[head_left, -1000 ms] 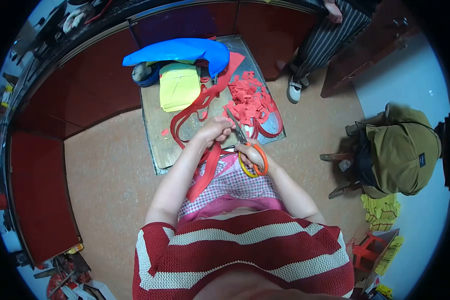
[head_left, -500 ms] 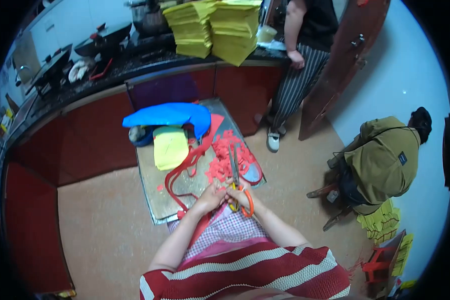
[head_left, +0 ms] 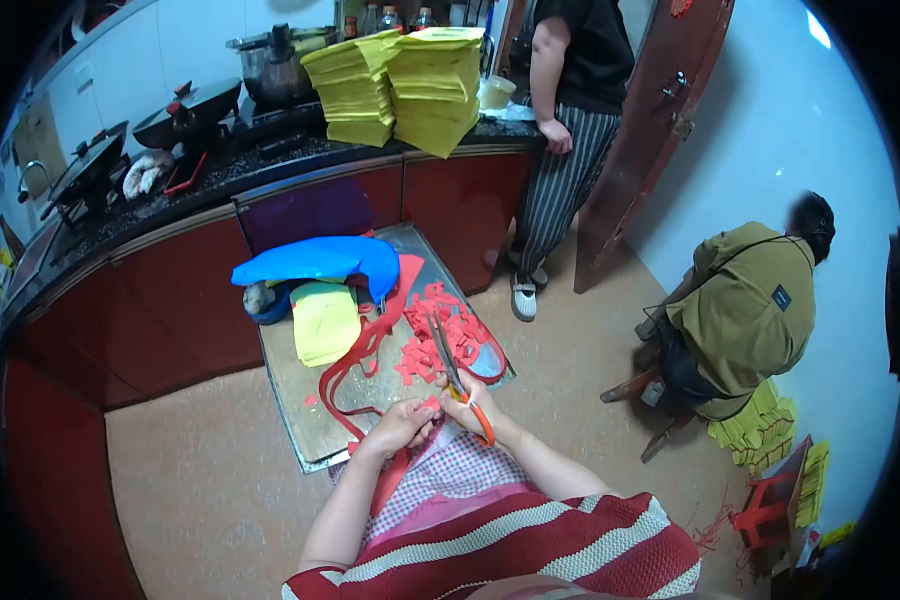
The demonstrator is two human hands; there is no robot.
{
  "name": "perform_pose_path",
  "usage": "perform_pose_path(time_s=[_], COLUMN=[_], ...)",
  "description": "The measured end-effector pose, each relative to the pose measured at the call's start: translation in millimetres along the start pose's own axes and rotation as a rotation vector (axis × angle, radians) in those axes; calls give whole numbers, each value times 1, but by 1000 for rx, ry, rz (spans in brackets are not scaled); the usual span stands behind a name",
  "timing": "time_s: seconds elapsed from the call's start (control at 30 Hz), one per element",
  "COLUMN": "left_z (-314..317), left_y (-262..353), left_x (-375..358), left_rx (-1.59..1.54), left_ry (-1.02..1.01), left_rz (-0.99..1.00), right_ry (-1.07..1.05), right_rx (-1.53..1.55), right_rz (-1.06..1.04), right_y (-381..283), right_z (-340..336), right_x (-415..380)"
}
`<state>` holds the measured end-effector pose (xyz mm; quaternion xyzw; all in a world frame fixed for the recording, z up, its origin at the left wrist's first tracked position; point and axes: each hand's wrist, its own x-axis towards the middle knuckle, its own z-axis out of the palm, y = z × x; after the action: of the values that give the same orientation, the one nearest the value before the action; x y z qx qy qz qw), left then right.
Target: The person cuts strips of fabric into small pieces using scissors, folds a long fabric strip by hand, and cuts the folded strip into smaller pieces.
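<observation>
Long red paper strip (head_left: 370,345), lower centre: thin, limp, tears easily; left hand (head_left: 402,425) pinches its end; right hand (head_left: 462,400) closed round orange-handled scissors (head_left: 457,385); grip near cut.

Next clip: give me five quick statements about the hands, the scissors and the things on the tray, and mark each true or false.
1. The right hand holds orange-handled scissors. True.
2. The left hand grips a yellow paper stack. False: it pinches a red strip; the yellow stack lies apart on the tray.
3. Red paper scraps are piled on the tray's right part. True.
4. The blue bag lies on the floor beside the tray. False: it rests at the tray's far end, over the yellow stack.
5. The scissors' blades point back toward the person's body. False: they point away, toward the scraps.
</observation>
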<state>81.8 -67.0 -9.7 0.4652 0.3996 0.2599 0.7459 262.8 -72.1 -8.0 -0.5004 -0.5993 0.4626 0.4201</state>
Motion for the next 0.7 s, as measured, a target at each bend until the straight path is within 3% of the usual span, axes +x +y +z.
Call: perform_pose_path(time_s=[0.07,0.1,0.13,0.17,0.23,0.27,0.33,0.43,0.57,0.7], left_z=[1,3,1,1,-1,-4,-3,0,-2,-8], left_y=[1,1,-6,-6,2,1,7,7,13,16], left_x=[-4,-6,-5,-8,-14,-12,-16,-14,-11,1], left_rx=[41,74,76,-23,104,-19,-39,-44,-152,-71], left_ry=[34,35,-21,-51,-16,-40,-24,-9,142,235], left_rz=[-1,30,127,150,42,24,9,7,66,98], right_ry=[22,28,-32,-18,56,47,33,15,-97,-291], right_rx=[60,83,-65,-27,64,63,128,112,290,133], right_rz=[-42,38,-105,-27,111,145,27,77,280,360], right_y=[-3,-1,-11,-12,-27,-22,-22,-26,-17,-8], right_z=[6,5,-1,2,8,6,7,2,-11,-26], right_x=[-3,-6,-7,-12,-13,-10,-10,-9,-13,-34])
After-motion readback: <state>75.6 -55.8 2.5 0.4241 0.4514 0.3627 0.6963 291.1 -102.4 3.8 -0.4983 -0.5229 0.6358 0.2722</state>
